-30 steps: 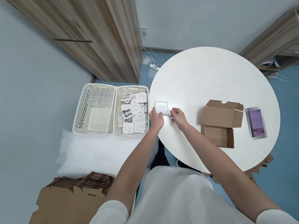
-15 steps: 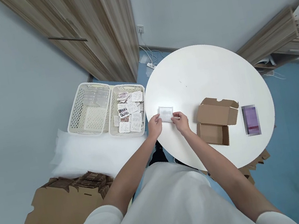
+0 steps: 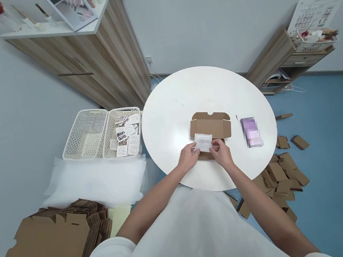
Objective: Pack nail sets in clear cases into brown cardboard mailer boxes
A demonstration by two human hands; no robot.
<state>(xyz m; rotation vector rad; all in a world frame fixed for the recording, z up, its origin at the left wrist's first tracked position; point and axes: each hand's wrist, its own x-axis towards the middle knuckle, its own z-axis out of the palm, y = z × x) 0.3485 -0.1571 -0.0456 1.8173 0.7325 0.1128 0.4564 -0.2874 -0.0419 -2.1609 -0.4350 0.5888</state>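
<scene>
White rectangular packet (image 3: 204,143) hangs over cardboard box (image 3: 210,128), pinched by left grip (image 3: 189,157) and right grip (image 3: 222,153).

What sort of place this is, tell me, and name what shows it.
Probably a small packing room: stacked cardboard at the left, brown boxes heaped on the floor, and an open box on the round table, with a white packet held over it.

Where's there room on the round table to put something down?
Behind the open cardboard box, the white table is mostly bare. There's also room left of the box. It's crowded at the box, where the left hand and right hand hold a white packet, and by the blurry purple thing on the right.
</scene>
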